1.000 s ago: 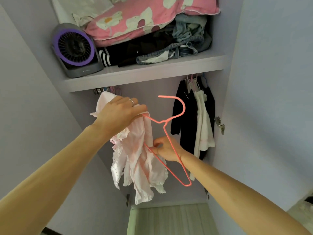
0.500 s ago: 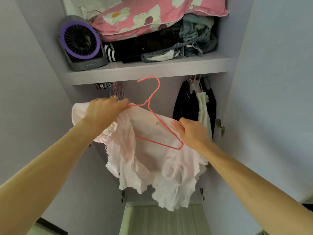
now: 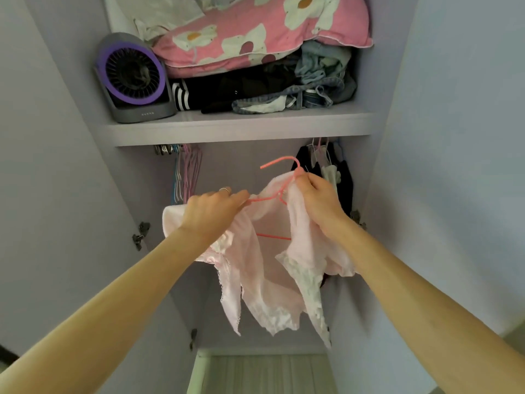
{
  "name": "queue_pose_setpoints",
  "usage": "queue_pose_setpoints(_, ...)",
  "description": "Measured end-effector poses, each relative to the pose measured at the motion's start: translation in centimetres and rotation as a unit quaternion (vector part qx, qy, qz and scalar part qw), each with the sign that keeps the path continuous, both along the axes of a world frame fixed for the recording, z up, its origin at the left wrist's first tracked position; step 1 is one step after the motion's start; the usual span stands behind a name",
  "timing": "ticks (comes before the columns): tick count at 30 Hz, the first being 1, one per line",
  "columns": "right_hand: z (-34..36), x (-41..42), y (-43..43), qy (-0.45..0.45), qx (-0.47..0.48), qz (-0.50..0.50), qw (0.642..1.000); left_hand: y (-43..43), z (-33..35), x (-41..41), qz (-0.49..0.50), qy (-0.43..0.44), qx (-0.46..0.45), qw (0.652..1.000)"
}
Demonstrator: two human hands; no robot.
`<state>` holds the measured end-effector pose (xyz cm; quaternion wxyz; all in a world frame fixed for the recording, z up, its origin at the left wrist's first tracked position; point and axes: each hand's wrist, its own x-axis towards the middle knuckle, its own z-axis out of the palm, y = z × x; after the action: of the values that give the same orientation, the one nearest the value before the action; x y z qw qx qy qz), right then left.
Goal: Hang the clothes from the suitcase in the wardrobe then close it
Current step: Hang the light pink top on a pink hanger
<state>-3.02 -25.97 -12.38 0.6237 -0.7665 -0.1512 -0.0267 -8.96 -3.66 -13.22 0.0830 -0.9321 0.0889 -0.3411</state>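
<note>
Below the lilac wardrobe shelf [image 3: 241, 127], left of centre, spare thin pastel wire hangers [image 3: 186, 177] wait bunched on the rail. The left hand [image 3: 211, 214] pinches one shoulder of the thin pink wire hanger [image 3: 279, 163], likely to steady it while the pale pink lace-trimmed garment [image 3: 267, 268] settles. The right hand [image 3: 315, 194] has its grip closed on cloth at the hanger's neck, hook free beneath the shelf. Further right hang dark and white clothes [image 3: 338, 177].

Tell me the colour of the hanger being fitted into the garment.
Coral pink, a plain thin wire hanger; the head view shows it clearly.
</note>
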Motion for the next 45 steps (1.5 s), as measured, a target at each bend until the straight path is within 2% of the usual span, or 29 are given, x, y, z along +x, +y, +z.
queue_pose_setpoints(2, 0.7, 0.0, -0.7, -0.003, -0.036, 0.081, 0.996, -0.3, -0.2, -0.2, 0.024, 0.032, -0.051, 0.998)
queue_pose_setpoints(3, 0.9, 0.2, -1.4, -0.038, -0.087, 0.082, 0.992, -0.2, -0.1, -0.4, 0.049, 0.065, -0.099, 0.992)
queue_pose_setpoints(5, 0.6, 0.9, -3.0, -0.128, -0.243, 0.023, 0.961, 0.9, 0.5, -0.3, 0.03, 0.093, -0.21, 0.973)
queue_pose_setpoints(6, 0.3, 1.2, -3.5, -0.122, -0.301, 0.025, 0.945, 1.2, 1.1, -0.5, 0.014, 0.099, -0.254, 0.962)
queue_pose_setpoints(8, -0.8, 1.2, -3.7, -0.071, -0.325, 0.061, 0.941, 1.2, 1.8, -0.6, -0.014, 0.104, -0.323, 0.94)
queue_pose_setpoints(10, -1.7, 1.1, -3.3, -0.103, -0.304, 0.041, 0.946, 1.3, 1.8, -0.9, -0.039, 0.128, -0.364, 0.922)
queue_pose_setpoints(12, -1.9, 1.3, -3.3, -0.154, -0.276, -0.006, 0.949, 2.5, 1.0, -1.6, -0.018, 0.154, -0.301, 0.941)
queue_pose_setpoints(14, -1.9, 1.6, -3.4, -0.18, -0.252, -0.033, 0.95, 5.0, 0.0, -1.8, 0.056, 0.173, -0.192, 0.964)
queue_pose_setpoints(16, -2.2, 1.9, -3.4, -0.177, -0.235, -0.051, 0.954, 6.9, -0.5, -2.1, 0.149, 0.204, -0.085, 0.964)
queue_pose_setpoints(17, -2.3, 2.0, -3.2, -0.174, -0.226, -0.058, 0.957, 7.3, -0.8, -2.1, 0.161, 0.22, -0.067, 0.96)
queue_pose_setpoints(18, -2.4, 2.1, -3.1, -0.173, -0.219, -0.066, 0.958, 7.3, -0.9, -2.2, 0.151, 0.232, -0.094, 0.956)
queue_pose_setpoints(21, -2.5, 2.6, -2.7, -0.165, -0.195, -0.092, 0.962, 6.0, -0.8, -2.3, 0.06, 0.286, -0.259, 0.921)
queue_pose_setpoints(24, -2.6, 2.3, -2.0, -0.142, -0.187, -0.088, 0.968, 3.9, 0.4, -1.9, -0.008, 0.317, -0.364, 0.876)
queue_pose_setpoints(25, -2.6, 1.9, -1.7, -0.134, -0.192, -0.076, 0.969, 3.0, 0.8, -1.6, -0.024, 0.313, -0.375, 0.872)
queue_pose_setpoints(29, -2.9, 0.4, 0.0, -0.085, -0.191, -0.005, 0.978, -0.7, 1.7, -0.7, -0.035, 0.276, -0.342, 0.898)
queue_pose_setpoints(31, -3.5, -0.1, 0.2, -0.116, -0.216, -0.012, 0.969, -1.3, 1.6, -0.3, -0.034, 0.262, -0.343, 0.901)
queue_pose_setpoints(34, -5.2, -1.1, -0.5, -0.268, -0.241, -0.105, 0.927, -0.9, 1.7, 0.4, -0.016, 0.229, -0.346, 0.91)
queue_pose_setpoints(35, -5.8, -1.5, -0.5, -0.294, -0.266, -0.127, 0.909, -0.9, 1.9, 0.5, -0.014, 0.223, -0.347, 0.911)
queue_pose_setpoints(38, -7.2, -2.2, 0.4, -0.309, -0.392, -0.175, 0.849, -1.9, 2.9, 0.8, -0.03, 0.225, -0.334, 0.915)
queue_pose_setpoints(39, -7.3, -2.3, 0.6, -0.304, -0.412, -0.178, 0.84, -2.2, 3.2, 0.9, -0.035, 0.227, -0.329, 0.916)
queue_pose_setpoints(41, -7.1, -1.7, 0.3, -0.247, -0.4, -0.166, 0.867, -2.0, 3.3, 0.9, -0.035, 0.223, -0.293, 0.929)
queue_pose_setpoints(43, -6.5, -0.8, -0.9, -0.174, -0.361, -0.167, 0.901, -1.0, 3.1, 0.7, -0.012, 0.229, -0.204, 0.952)
queue_pose_setpoints(45, -5.6, 0.2, -2.2, -0.158, -0.308, -0.177, 0.921, 0.0, 2.8, 0.4, 0.012, 0.247, -0.135, 0.96)
